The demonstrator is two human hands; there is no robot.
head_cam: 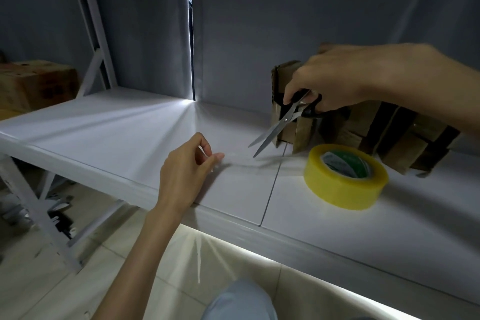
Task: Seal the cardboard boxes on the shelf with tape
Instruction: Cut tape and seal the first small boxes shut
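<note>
White shelf (104,132) | right hand (337,78) grips open scissors (283,122) | left hand (187,169) pinches tape strip (246,161)

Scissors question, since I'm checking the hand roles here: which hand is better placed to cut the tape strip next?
The right hand. It already grips the scissors, blades open and pointing at the clear tape strip, which the left hand pinches at its free end, away from the tape roll.

A yellow tape roll (345,176) with a green-and-white printed core sits on the white shelf (117,132), beside brown cardboard boxes (363,122) banded with darker stripes, black-handled silver scissors (283,122) at centre right, grey curtain (285,21) behind, pale beige floor tiles (65,280) at lower left.
</note>
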